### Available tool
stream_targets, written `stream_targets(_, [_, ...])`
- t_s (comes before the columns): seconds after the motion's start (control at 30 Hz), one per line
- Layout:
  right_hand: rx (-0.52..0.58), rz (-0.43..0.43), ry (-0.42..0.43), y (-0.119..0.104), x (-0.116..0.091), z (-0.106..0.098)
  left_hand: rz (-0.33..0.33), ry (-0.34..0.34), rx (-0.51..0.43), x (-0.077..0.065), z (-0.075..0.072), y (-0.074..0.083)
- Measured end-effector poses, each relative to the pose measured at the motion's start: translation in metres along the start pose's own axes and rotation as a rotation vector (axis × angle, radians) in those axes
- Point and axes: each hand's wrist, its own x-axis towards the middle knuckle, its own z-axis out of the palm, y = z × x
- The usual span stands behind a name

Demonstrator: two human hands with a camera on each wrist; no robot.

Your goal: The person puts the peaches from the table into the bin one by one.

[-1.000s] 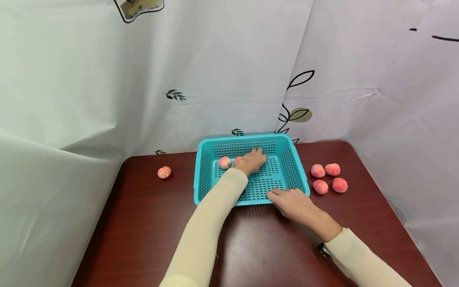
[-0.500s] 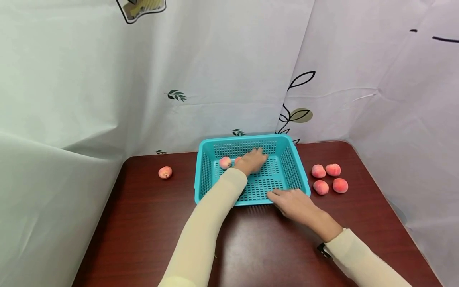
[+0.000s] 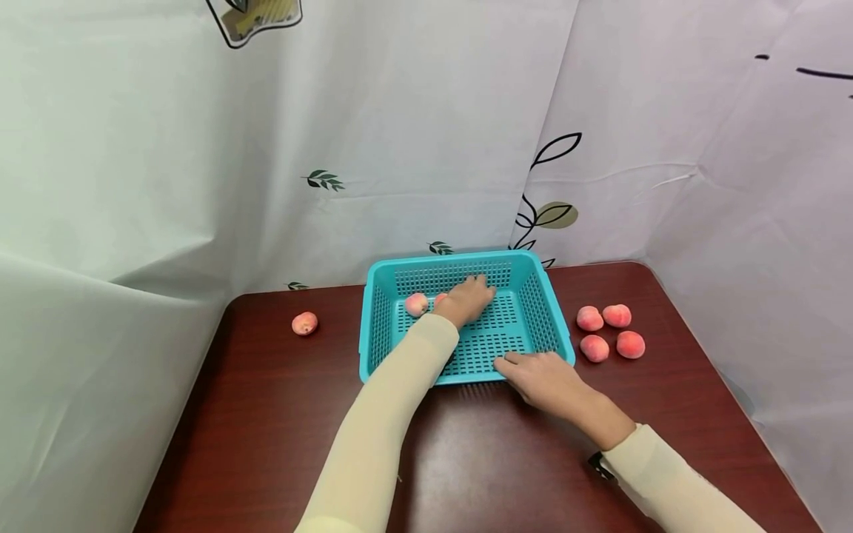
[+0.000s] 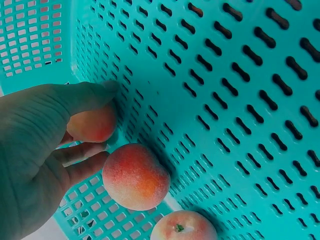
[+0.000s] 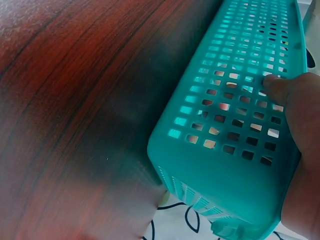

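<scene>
A turquoise plastic basket (image 3: 393,263) with slotted walls stands toward the back of the table. My left hand (image 3: 468,300) reaches down inside it. In the left wrist view, thumb and fingers hold a peach (image 4: 92,124) low in the basket, close to the slotted surface. Beside the fingertips lies a second peach (image 4: 136,176), and a third peach (image 4: 183,227) with a bit of green at its stem end sits past it. At the front rim, near the right corner, my right hand (image 3: 548,379) grips the basket, its thumb against the outer wall in the right wrist view.
Several peaches (image 3: 595,348) lie grouped on the table to the right of the basket. One more peach (image 3: 304,323) rests by itself on the left. The dark red-brown table (image 3: 266,414) ends at a pale hanging sheet (image 3: 400,148) with leaf prints behind it.
</scene>
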Motion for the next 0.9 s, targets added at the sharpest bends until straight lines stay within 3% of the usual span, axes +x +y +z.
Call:
stream_targets(0.23, [0.000,0.004,-0.002,0.000,0.000,0.000,-0.006,0.016,0.015,-0.005,-0.008,-0.005])
stream_targets(0.4, [-0.006,-0.007,0.012,0.000,0.000,0.002,-0.009,0.013,0.029,-0.016,-0.019,-0.013])
stream_targets(0.9, [0.004,-0.005,0.005,-0.001,0.000,0.001,-0.032,0.081,0.132,-0.072,-0.067,-0.032])
